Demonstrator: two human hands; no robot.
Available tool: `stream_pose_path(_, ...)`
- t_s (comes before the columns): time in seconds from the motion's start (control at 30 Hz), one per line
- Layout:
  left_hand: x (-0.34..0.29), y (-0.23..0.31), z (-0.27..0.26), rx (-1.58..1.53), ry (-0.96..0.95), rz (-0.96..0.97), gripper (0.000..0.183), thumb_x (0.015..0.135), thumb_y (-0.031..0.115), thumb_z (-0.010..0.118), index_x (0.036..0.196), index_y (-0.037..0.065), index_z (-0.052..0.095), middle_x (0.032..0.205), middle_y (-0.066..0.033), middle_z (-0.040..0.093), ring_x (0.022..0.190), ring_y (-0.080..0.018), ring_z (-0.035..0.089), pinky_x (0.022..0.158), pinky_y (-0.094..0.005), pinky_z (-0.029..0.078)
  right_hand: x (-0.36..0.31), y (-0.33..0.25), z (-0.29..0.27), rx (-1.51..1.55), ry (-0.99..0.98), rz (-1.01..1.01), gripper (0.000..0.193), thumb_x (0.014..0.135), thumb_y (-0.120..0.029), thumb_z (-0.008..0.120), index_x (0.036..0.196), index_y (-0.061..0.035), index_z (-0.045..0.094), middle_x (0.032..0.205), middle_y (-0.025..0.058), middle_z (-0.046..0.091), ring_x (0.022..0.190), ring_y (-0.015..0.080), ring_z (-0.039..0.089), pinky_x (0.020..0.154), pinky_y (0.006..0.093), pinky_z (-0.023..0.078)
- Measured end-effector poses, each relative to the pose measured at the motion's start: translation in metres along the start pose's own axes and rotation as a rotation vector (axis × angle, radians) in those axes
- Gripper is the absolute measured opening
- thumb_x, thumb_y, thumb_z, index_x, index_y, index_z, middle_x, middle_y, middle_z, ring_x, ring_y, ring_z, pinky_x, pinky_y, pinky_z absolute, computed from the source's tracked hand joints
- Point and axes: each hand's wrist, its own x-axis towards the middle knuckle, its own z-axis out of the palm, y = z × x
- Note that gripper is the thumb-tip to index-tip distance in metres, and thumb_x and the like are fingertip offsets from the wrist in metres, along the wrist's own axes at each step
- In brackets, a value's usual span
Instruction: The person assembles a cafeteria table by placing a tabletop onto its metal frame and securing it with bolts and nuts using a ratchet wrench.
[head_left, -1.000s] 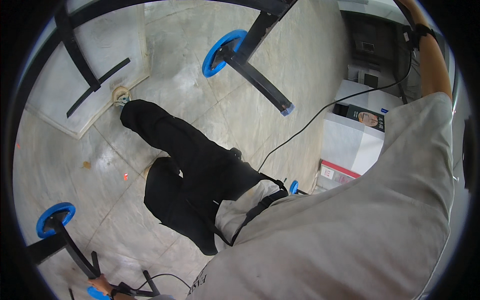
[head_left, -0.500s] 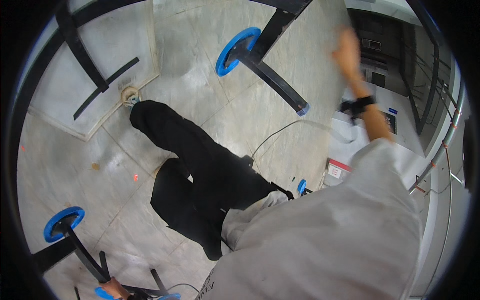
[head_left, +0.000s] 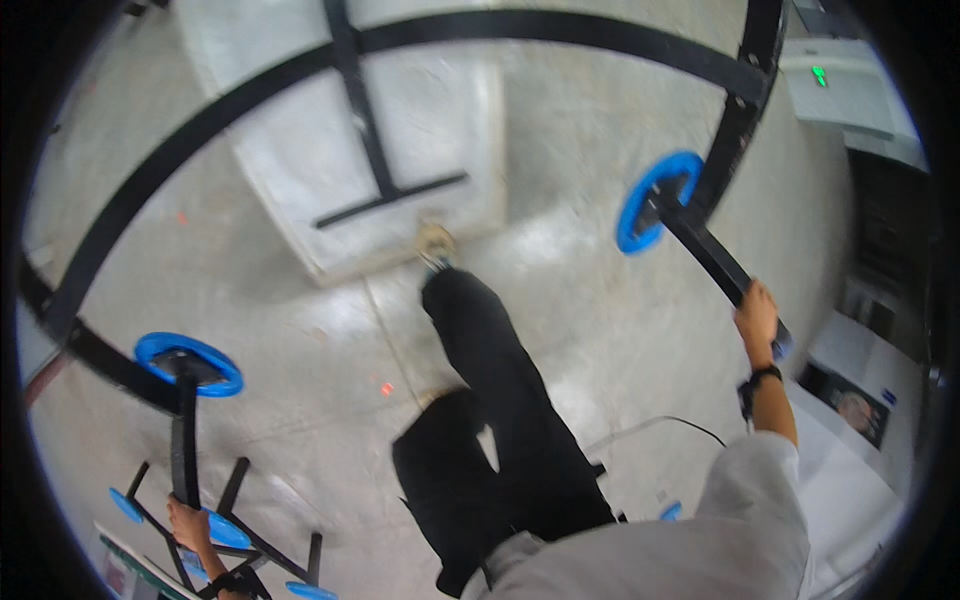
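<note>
Black bar [head_left: 712, 258] newly in right hand [head_left: 757, 318]

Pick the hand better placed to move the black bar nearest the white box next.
Right, probably: the right hand grips that black bar near its end, beyond the blue disc. The left hand is on the opposite side, holding another bar.
</note>
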Motion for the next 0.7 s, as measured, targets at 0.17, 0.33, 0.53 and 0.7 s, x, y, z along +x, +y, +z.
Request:
stream_pose_path(0.17, 0.036, 0.0, -0.019, 0.07, 0.042, 0.11, 0.05, 0.065, 0.006, 0.053, 0.114, 0.006, 0.044, 0.102, -0.0138, 0.053, 0.093, -0.0322, 0.054, 0.075, -0.0429, 0.045, 0.003, -0.024, -0.053, -0.136, -0.067, 0.038, 0.046, 0.064, -0.006, 0.061, 0.106, -0.0019, 0.044, 0.093, 0.0158, 0.055, 0.09, 0.0315, 0.053, 0.078, 0.0382, 0.044)
stream_pose_path(0.33, 0.049, 0.005, -0.046, 0.008, 0.208, 0.103, 0.048, 0.061, 0.01, 0.059, 0.108, 0.004, 0.049, 0.098, -0.0145, 0.055, 0.094, -0.03, 0.054, 0.075, -0.0386, 0.044, -0.015, 0.022, -0.018, -0.162, -0.045, 0.036, 0.04, 0.064, -0.005, 0.062, 0.101, -0.0014, 0.048, 0.092, 0.0154, 0.056, 0.09, 0.0305, 0.054, 0.079, 0.0376, 0.044)
stream_pose_path(0.53, 0.039, -0.001, -0.095, 0.24, 0.033, 0.113, 0.041, 0.059, 0.022, 0.069, 0.096, 0.011, 0.055, 0.095, -0.0083, 0.058, 0.093, -0.0223, 0.056, 0.074, -0.033, 0.044, -0.021, 0.021, -0.042, -0.285, -0.182, -0.007, 0.035, 0.061, -0.016, 0.069, 0.091, -0.0054, 0.056, 0.089, 0.0103, 0.058, 0.087, 0.0244, 0.057, 0.078, 0.0312, 0.046)
stream_pose_path(0.7, 0.062, 0.007, -0.089, 0.305, 0.049, 0.15, 0.039, 0.054, 0.025, 0.072, 0.09, 0.013, 0.059, 0.091, -0.0049, 0.06, 0.091, -0.0204, 0.058, 0.074, -0.0306, 0.044, -0.012, 0.023, -0.035, -0.292, -0.155, -0.015, 0.026, 0.059, -0.023, 0.072, 0.081, -0.0122, 0.063, 0.086, 0.0053, 0.062, 0.086, 0.0202, 0.059, 0.074, 0.0297, 0.046)
